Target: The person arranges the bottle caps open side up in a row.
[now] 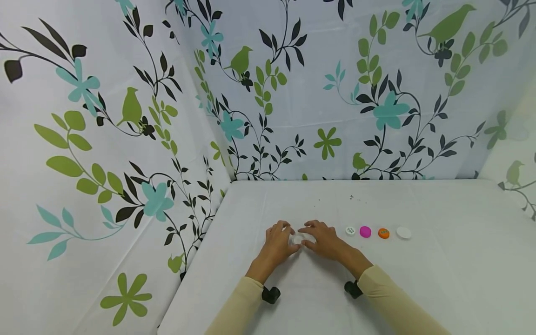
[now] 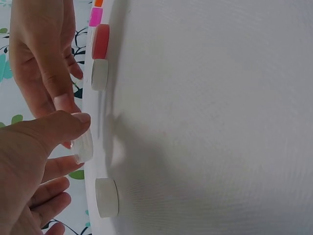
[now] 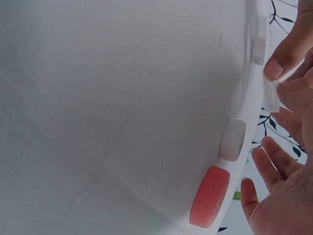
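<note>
Left hand (image 1: 279, 244) and right hand (image 1: 323, 239): meeting fingertip to fingertip on the white cloth-covered table (image 1: 439, 279), both pinching one small clear plastic bottle cap (image 2: 82, 145). Cap: held just off the cloth between the thumbs and forefingers, disc-shaped, flat faces level with the table; which face is up cannot be told. Beside the right hand, a row: white printed cap (image 1: 350, 230), magenta cap (image 1: 365, 231), orange cap (image 1: 383, 233), plain white cap (image 1: 404, 232). Backdrop: floral bird-print curtain (image 1: 125, 116).
</note>
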`<action>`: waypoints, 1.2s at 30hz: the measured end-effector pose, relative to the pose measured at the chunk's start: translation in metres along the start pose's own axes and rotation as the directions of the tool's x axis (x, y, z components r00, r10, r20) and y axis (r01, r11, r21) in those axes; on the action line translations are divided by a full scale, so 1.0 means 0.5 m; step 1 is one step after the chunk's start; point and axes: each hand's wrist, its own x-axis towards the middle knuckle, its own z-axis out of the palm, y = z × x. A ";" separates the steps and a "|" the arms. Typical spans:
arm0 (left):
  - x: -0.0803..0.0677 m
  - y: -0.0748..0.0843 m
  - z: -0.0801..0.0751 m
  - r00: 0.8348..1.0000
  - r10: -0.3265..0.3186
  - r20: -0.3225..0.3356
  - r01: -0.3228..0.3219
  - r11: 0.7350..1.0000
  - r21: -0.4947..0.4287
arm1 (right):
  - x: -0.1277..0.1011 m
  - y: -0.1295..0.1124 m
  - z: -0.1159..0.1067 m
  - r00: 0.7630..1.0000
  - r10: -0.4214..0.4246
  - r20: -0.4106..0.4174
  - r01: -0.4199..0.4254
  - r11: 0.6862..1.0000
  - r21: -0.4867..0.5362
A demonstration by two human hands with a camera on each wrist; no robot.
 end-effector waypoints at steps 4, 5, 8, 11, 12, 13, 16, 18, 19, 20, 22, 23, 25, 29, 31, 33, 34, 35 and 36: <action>0.000 0.001 0.006 1.000 0.011 0.019 -0.011 1.000 0.017 | 0.001 0.005 0.004 1.000 0.018 0.016 -0.018 1.000 -0.011; 0.000 0.002 0.006 1.000 0.015 0.021 -0.015 1.000 0.018 | 0.001 0.006 0.006 1.000 0.020 0.013 -0.020 1.000 -0.016; -0.001 0.004 0.007 0.999 0.022 0.027 -0.022 1.000 0.018 | 0.004 0.010 0.012 1.000 0.024 0.007 -0.024 0.999 -0.021; -0.001 0.004 0.008 0.999 0.029 0.023 -0.030 0.999 0.023 | 0.005 0.012 0.016 1.000 0.021 -0.001 -0.021 0.999 -0.025; 0.000 0.004 0.008 0.999 0.030 0.025 -0.030 0.999 0.027 | 0.006 0.012 0.017 1.000 0.021 -0.004 -0.021 0.999 -0.026; -0.001 0.004 0.009 0.999 0.032 0.024 -0.033 0.999 0.029 | 0.006 0.013 0.018 1.000 0.021 -0.005 -0.021 0.999 -0.027; -0.001 0.004 0.010 0.999 0.036 0.023 -0.037 0.999 0.031 | 0.007 0.013 0.021 1.000 0.024 -0.006 -0.025 0.999 -0.031; -0.002 0.004 0.011 0.999 0.033 0.030 -0.034 0.999 0.033 | 0.007 0.012 0.022 1.000 0.030 -0.004 -0.030 0.999 -0.031; -0.002 0.004 0.012 0.999 0.031 0.032 -0.032 0.999 0.033 | 0.007 0.012 0.022 0.999 0.034 -0.001 -0.034 0.999 -0.031; -0.002 0.004 0.013 0.999 0.029 0.038 -0.030 0.999 0.032 | 0.006 0.011 0.022 0.999 0.038 0.000 -0.038 0.999 -0.033; -0.003 0.003 0.013 0.999 0.022 0.049 -0.024 0.999 0.033 | 0.005 0.009 0.021 0.999 0.045 0.003 -0.044 0.998 -0.034; -0.003 0.003 0.014 0.998 0.019 0.054 -0.021 0.999 0.034 | 0.005 0.007 0.020 0.999 0.047 0.003 -0.047 0.998 -0.033; -0.004 0.003 0.013 0.998 0.017 0.058 -0.019 0.999 0.029 | 0.003 0.006 0.020 0.999 0.054 0.004 -0.054 0.998 -0.034; -0.004 0.004 0.012 0.998 0.019 0.056 -0.021 0.999 0.025 | 0.002 0.005 0.021 0.998 0.062 0.004 -0.061 0.997 -0.049; -0.004 0.004 0.012 0.998 0.026 0.053 -0.027 0.999 0.024 | 0.001 0.006 0.022 0.998 0.062 0.005 -0.062 0.996 -0.061; -0.003 0.005 0.013 0.998 0.029 0.053 -0.030 0.999 0.023 | 0.001 0.005 0.020 0.998 0.062 0.008 -0.062 0.996 -0.066; -0.003 0.006 0.013 0.998 0.028 0.058 -0.030 0.999 0.023 | 0.000 0.005 0.018 0.998 0.063 0.011 -0.062 0.996 -0.067; -0.002 0.007 0.013 0.998 0.030 0.060 -0.032 0.999 0.027 | -0.001 0.006 0.017 0.998 0.061 0.011 -0.060 0.996 -0.068; -0.002 0.008 0.013 0.998 0.030 0.064 -0.032 0.999 0.030 | -0.001 0.006 0.014 0.998 0.064 0.013 -0.063 0.996 -0.066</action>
